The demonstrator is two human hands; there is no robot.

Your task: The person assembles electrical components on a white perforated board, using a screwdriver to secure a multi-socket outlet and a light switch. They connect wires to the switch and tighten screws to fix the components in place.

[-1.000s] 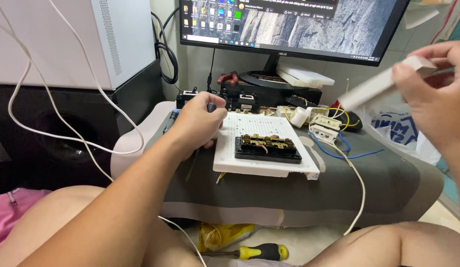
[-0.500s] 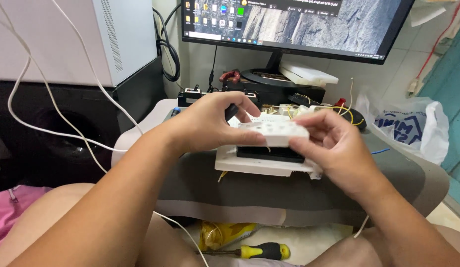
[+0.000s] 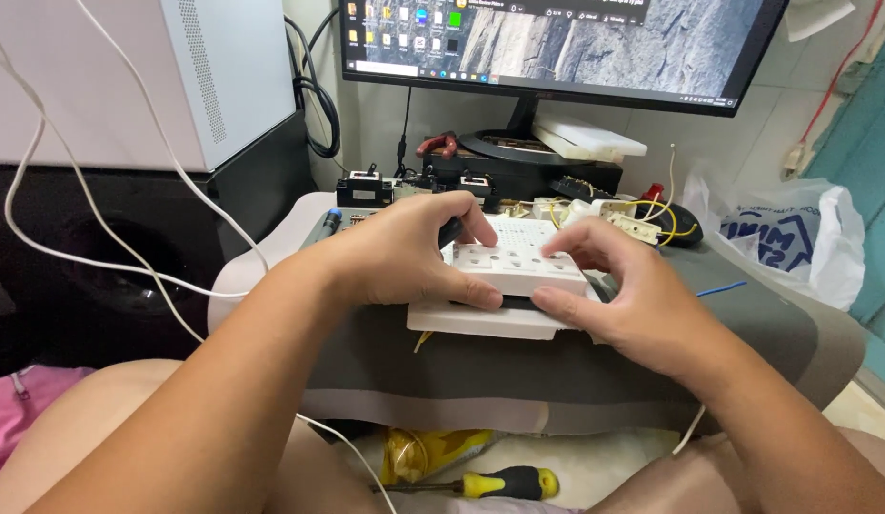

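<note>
— Both hands are on one white cover with rows of holes, the left hand gripping its 9 o'clock end and the right hand its 3 o'clock end, fingers curled over the top and thumbs under the near edge.

— Where does that cover sit?

— Right over a white base at the middle of the worktop, lying nearly flat on it. A dark gap shows between the two at 3 o'clock, so it looks not fully seated.

— What could go wrong?

— If one side is pressed harder than the other, the cover may tilt and jam, or its edge could crack. The yellow wires at 1 o'clock lie close behind; one could get pinched under the rim. The white cable crossing at 9 o'clock runs past the left forearm, and a snag there might drag the base sideways.

— Anything near the edge?

— A yellow-handled screwdriver lies on the floor at 6 o'clock, below the worktop, and the monitor stands at 12 o'clock, well behind.
</note>
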